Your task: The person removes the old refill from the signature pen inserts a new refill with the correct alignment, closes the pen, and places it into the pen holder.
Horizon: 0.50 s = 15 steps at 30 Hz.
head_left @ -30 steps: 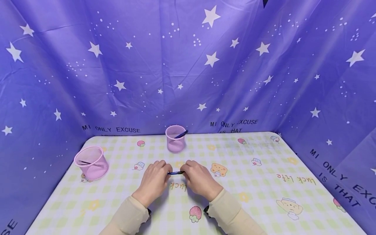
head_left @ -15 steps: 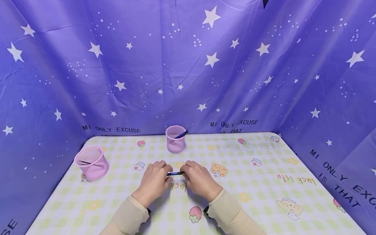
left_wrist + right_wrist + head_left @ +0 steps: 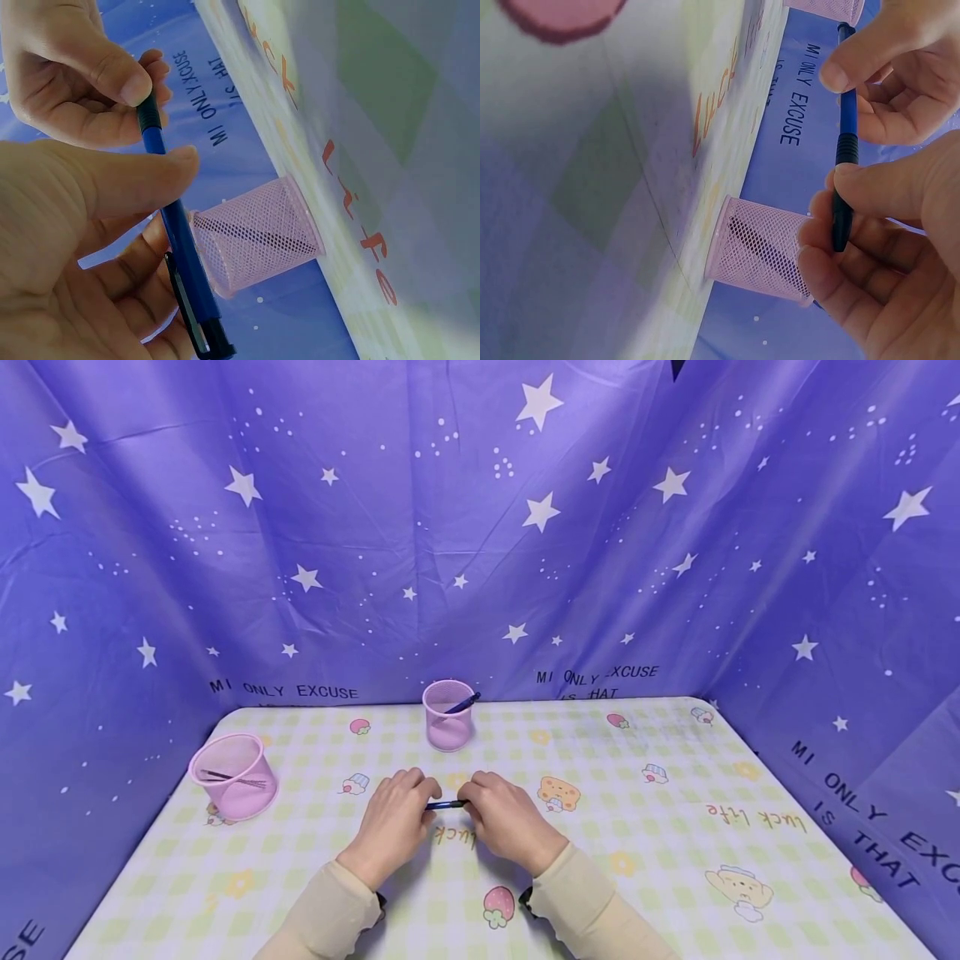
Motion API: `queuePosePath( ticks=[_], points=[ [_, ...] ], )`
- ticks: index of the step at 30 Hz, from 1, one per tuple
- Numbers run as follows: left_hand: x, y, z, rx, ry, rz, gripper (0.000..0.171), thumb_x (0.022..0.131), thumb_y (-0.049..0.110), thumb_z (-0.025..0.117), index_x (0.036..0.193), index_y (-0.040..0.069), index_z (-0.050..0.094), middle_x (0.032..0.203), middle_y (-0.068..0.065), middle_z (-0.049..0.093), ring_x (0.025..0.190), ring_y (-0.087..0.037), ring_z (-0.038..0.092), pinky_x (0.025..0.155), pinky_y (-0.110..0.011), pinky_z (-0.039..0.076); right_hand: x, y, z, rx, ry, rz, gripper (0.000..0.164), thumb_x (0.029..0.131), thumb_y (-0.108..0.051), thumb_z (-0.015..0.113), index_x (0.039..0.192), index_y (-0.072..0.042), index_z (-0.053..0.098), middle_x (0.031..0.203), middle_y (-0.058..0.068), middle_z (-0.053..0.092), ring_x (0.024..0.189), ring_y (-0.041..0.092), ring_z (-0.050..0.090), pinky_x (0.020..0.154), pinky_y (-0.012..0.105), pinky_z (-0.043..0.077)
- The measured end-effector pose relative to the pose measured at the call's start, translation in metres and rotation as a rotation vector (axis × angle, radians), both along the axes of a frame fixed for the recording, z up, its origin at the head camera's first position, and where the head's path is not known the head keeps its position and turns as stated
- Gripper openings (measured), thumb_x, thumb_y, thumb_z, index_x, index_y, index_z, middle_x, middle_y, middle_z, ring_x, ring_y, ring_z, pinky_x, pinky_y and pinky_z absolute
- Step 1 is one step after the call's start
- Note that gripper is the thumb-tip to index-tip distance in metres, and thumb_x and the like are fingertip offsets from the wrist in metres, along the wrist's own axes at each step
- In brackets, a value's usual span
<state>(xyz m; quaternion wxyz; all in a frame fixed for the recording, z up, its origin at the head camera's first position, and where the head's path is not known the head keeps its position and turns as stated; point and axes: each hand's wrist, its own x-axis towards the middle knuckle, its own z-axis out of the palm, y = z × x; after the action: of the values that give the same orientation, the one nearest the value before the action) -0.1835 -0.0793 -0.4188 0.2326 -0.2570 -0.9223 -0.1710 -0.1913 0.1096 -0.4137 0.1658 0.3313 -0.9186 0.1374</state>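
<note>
Between both hands a blue ballpoint pen (image 3: 182, 244) with a black grip and black clip is held level above the table. My left hand (image 3: 393, 814) pinches the blue barrel near the clip end between thumb and fingers. At the other end, my right hand (image 3: 510, 817) pinches the black ribbed grip (image 3: 847, 150), with the dark tip (image 3: 841, 229) lying over its fingers in the right wrist view. Beyond the hands stands a pink mesh pen cup (image 3: 448, 727), a dark blue pen (image 3: 462, 702) leaning in it and sticking out over the rim.
A second pink mesh cup (image 3: 238, 789) stands at the table's left side, with thin dark sticks (image 3: 225, 777) inside. The checked tablecloth (image 3: 660, 835) carries printed cartoons and lettering. A purple star-patterned curtain (image 3: 465, 527) encloses the back and sides.
The left thumb and fingers have shifted slightly along the barrel, and the pen's left end sits a little lower. Both hands stay in nearly the same place.
</note>
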Motion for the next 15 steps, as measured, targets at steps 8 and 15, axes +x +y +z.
queuePosePath(
  ticks=[8, 15],
  points=[
    [0.0004, 0.0007, 0.0001, -0.004, -0.018, -0.006, 0.023, 0.07, 0.003, 0.08, 0.081, 0.013, 0.062, 0.075, 0.004, 0.052, 0.071, -0.019, 0.051, 0.062, -0.031, 0.039, -0.0004, 0.0001, -0.0013, -0.005, 0.004, 0.0, 0.011, 0.085, -0.005, 0.066, 0.092, -0.014, 0.069, 0.083, -0.006, 0.056, 0.077, 0.011, 0.055, 0.067, 0.027, 0.05],
    [-0.0004, 0.0002, -0.0012, -0.028, -0.023, -0.001, 0.016, 0.074, 0.006, 0.078, 0.08, 0.014, 0.066, 0.075, 0.006, 0.053, 0.071, -0.016, 0.051, 0.063, -0.03, 0.039, -0.0012, 0.0003, -0.003, -0.005, 0.015, 0.004, 0.01, 0.085, -0.006, 0.067, 0.091, -0.013, 0.068, 0.082, -0.005, 0.056, 0.077, 0.012, 0.056, 0.066, 0.028, 0.05]
  ],
)
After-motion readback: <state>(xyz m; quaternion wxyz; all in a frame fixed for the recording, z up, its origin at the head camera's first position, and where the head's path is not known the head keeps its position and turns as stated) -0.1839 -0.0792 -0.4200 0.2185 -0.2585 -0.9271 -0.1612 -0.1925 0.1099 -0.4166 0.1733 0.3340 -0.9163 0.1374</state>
